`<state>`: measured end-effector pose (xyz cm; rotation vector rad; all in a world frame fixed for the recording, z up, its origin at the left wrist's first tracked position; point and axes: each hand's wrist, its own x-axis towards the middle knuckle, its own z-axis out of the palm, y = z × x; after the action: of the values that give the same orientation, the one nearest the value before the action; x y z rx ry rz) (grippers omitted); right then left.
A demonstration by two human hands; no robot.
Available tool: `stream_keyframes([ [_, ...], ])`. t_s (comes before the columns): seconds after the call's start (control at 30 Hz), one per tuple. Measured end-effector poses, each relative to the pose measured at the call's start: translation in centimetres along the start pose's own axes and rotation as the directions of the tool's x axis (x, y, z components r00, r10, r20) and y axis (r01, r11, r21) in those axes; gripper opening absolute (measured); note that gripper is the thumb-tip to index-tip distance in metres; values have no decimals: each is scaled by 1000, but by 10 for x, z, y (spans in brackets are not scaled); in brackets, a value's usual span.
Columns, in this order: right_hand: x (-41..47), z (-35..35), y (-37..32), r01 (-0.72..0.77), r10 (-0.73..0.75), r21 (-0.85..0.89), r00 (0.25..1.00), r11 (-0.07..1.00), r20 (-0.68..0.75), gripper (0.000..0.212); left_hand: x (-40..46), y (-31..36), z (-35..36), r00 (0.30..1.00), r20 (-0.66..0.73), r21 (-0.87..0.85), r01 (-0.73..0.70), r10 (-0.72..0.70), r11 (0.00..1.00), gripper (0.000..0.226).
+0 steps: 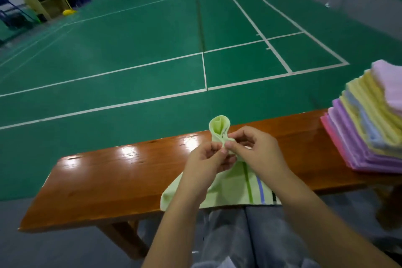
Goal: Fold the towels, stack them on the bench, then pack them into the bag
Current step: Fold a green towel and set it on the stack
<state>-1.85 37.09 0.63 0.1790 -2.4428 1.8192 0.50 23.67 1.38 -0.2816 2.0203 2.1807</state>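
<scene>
Pale-green towel (228, 189) hangs toward you from where your left hand (206, 159) and right hand (258, 150) pinch its gathered top edge together, its long axis running from the grip down over the bench (113, 180), both hands equally near.

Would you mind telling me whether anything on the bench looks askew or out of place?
The stack of folded towels at the bench's right end is fanned sideways, not squared. The green towel pinched by both hands, left hand and right hand, is bunched.
</scene>
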Motion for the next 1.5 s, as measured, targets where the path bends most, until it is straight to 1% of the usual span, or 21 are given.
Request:
stream_keyframes([
  [0.23,-9,0,-3,11,-9,-26,998,1000,60,23,-2,-2,-3,1000,-2,-44,16,-16,999,18],
  [0.33,-13,0,-4,78,-68,-140,995,987,74,33,-4,0,-4,998,45,-100,42,-37,994,26],
  [0.4,-14,-1,-5,113,-102,-185,993,976,67,33,-7,1,-6,995,86,-146,60,-48,987,33],
  [0.5,-14,-7,-8,116,-106,-130,991,985,79,26,-13,3,-12,990,129,-178,72,-49,981,40],
  [0.6,-14,-13,-13,89,-90,14,987,996,136,24,-17,6,-17,985,168,-227,81,-43,970,40],
  [0.67,-14,-16,-16,69,-88,114,982,991,170,23,-19,9,-20,983,180,-218,59,-19,974,38],
  [0.73,-15,-19,-19,56,-90,163,974,985,209,21,-18,14,-27,991,122,-150,-37,56,988,34],
  [0.83,-15,-28,-25,10,-71,199,952,980,298,15,-4,25,-45,967,-83,130,-231,243,964,28],
  [0.87,-15,-31,-27,2,-66,190,941,982,331,14,4,31,-51,953,-97,214,-261,286,942,27],
  [0.9,-15,-33,-28,-2,-63,180,931,984,358,13,12,37,-57,952,-67,266,-272,299,925,25],
  [0.97,-15,-36,-31,-15,-57,176,917,984,396,11,26,48,-63,974,34,335,-222,224,916,18],
  [1.03,-15,-37,-32,-20,-59,184,907,983,417,11,38,60,-60,987,106,459,-155,119,875,13],
  [1.07,-16,-37,-32,-20,-64,189,903,982,425,12,41,65,-58,988,139,547,-130,63,827,15],
  [1.17,-18,-37,-31,-19,-68,196,899,980,432,12,44,75,-55,959,245,801,-118,-141,586,21],
  [1.2,-19,-38,-31,-18,-68,193,900,981,431,12,42,77,-57,946,266,831,-129,-183,541,23],
  [1.23,-20,-38,-30,-16,-66,185,902,983,426,11,40,78,-60,938,280,833,-132,-203,537,25],
  [1.3,-20,-39,-28,-11,-63,174,907,985,417,11,34,80,-68,938,288,788,-119,-190,604,26],
  [1.37,-21,-41,-27,-7,-67,175,908,985,414,11,26,79,-75,958,268,730,-132,-103,671,30],
  [1.4,-21,-41,-27,-4,-69,173,907,985,416,11,22,77,-79,962,269,704,-171,-36,689,33],
  [1.47,-20,-43,-27,-3,-69,169,906,986,418,11,12,73,-86,941,330,673,-286,69,682,41],
  [1.5,-20,-44,-28,-10,-66,177,906,984,417,11,8,70,-89,923,376,677,-332,79,657,44],
])
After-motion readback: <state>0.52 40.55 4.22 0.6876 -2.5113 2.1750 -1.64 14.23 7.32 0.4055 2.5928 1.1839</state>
